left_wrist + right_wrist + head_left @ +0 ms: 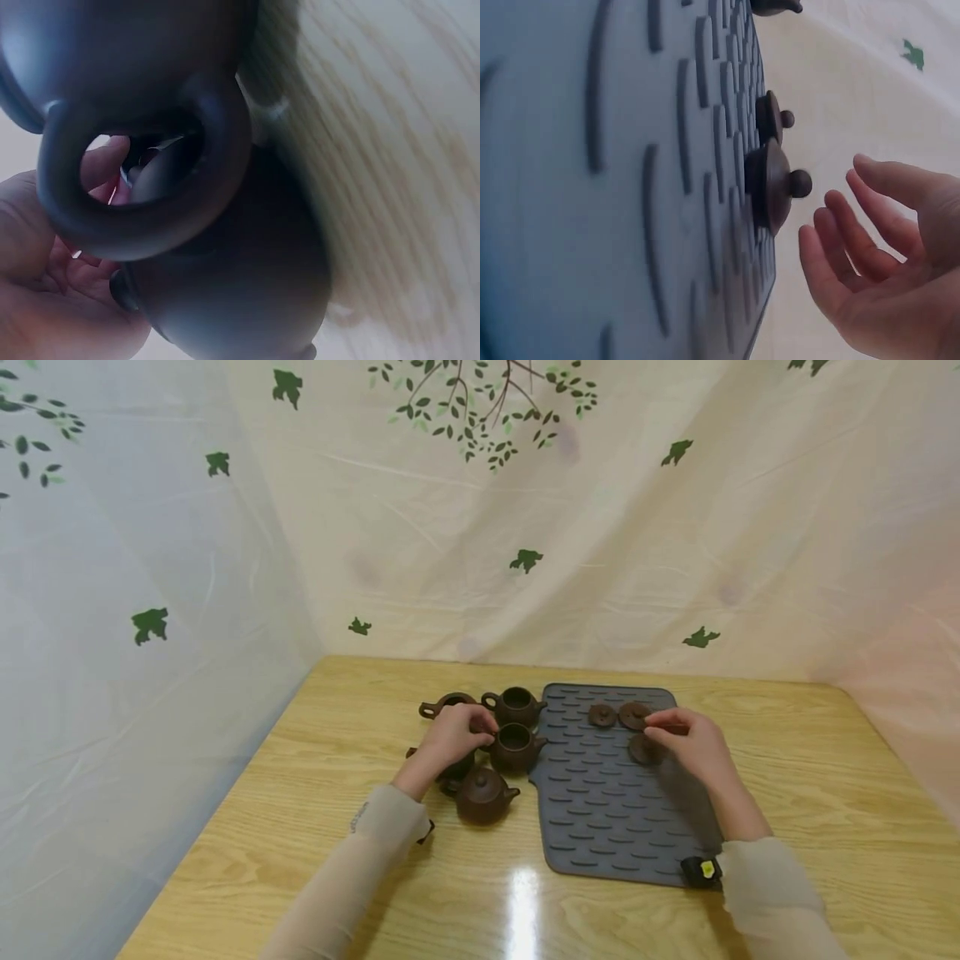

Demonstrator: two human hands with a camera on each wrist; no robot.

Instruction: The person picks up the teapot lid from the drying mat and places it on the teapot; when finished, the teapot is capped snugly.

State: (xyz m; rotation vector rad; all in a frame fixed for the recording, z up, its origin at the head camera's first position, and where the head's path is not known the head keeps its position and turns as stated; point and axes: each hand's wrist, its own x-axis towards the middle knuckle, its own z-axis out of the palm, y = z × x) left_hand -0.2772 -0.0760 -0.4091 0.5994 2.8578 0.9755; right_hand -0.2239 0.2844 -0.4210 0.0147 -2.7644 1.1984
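Note:
My left hand [454, 735] reaches in among the dark brown teapots, its thumb and fingertips pinching at the handle side of a lidless teapot [514, 757]. That handle is mostly hidden by the fingers. In the left wrist view another teapot's loop handle [142, 236] crosses in front of the hand. My right hand [695, 745] is over the grey mat [592, 793] with its fingers apart and nothing between them. Nearest to it is a round teapot lid [643, 749]; in the right wrist view a gap shows between the fingertips and a lid's knob [801, 184].
Two more lids lie farther back on the mat, one left [602, 716] and one right [634, 715]. A lidded teapot [482, 797] stands in front, and another lidless one [517, 706] behind. A black device [699, 871] shows under the right wrist. Printed cloth hangs around the table.

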